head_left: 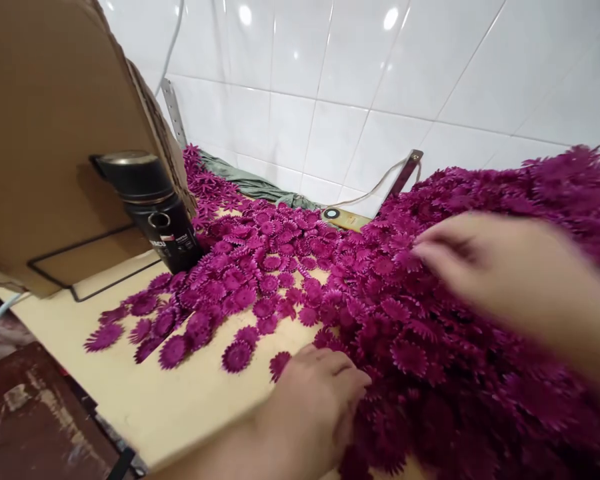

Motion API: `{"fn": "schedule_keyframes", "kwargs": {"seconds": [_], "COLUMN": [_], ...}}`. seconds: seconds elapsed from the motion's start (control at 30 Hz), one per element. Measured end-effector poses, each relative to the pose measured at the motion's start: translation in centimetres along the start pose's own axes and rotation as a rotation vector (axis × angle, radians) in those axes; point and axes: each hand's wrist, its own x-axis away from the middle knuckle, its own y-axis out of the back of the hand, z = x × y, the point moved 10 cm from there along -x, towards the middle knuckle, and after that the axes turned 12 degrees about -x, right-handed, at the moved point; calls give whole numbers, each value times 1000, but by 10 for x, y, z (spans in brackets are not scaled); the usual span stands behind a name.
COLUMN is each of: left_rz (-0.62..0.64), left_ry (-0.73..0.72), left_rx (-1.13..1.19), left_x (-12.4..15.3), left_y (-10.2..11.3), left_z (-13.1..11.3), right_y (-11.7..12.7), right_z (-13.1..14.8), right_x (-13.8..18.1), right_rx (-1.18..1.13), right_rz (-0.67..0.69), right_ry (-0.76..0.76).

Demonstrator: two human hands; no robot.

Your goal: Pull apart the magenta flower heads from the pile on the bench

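Note:
Purple artificial flower heads (pixel 410 353), flat with toothed petals, form a large heap on the right and spread over a pale tabletop (pixel 145 413). My left hand (pixel 320 393) is low in the middle, at the near edge of the heap. Its fingers are curled together, and what they hold, if anything, is hidden. Higher up on the right, my right hand (pixel 500 267) reaches over the heap, blurred by motion. Its thumb and forefinger pinch together against the purple flowers; I cannot make out what is between them.
A black bottle (pixel 163 220) stands at the left among the flower heads, before a large cardboard box (pixel 55 133). Behind the heap are a yellow flat tool (pixel 350 220), a metal bracket (pixel 404 173), green cloth (pixel 250 177) and a white tiled wall (pixel 300 60).

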Motion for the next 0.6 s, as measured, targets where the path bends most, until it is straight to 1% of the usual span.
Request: {"fn": "schedule_keyframes", "kwargs": {"seconds": [0.07, 0.1, 0.13, 0.17, 0.23, 0.3, 0.37, 0.43, 0.53, 0.6], "left_rz": [-50, -65, -107, -143, -200, -192, -154, -129, -98, -49], "left_ry": [73, 120, 166, 216, 303, 356, 368, 359, 370, 402], "left_rx": [-17, -50, -102, -160, -286, -373, -408, -404, -382, -378], "left_x": [21, 33, 45, 56, 73, 82, 81, 77, 71, 71], "left_y": [19, 26, 34, 42, 51, 50, 44, 39, 37, 35], "left_z": [20, 33, 47, 62, 87, 104, 113, 115, 116, 119], "right_y": [-70, -101, -124, -142, -173, -196, -209, -211, -197, -175], "right_z": [61, 85, 101, 109, 116, 117, 115, 107, 89, 68], "right_x": [38, 56, 69, 79, 95, 107, 116, 121, 123, 122], "right_rx": [-62, -100, -109, -96, -75, -40, -8, -18, -129, -174], "right_rz": [263, 389, 461, 490, 574, 640, 667, 646, 546, 419], "right_ry": [97, 139, 154, 139, 119, 108, 84, 22, -72, -105]}}
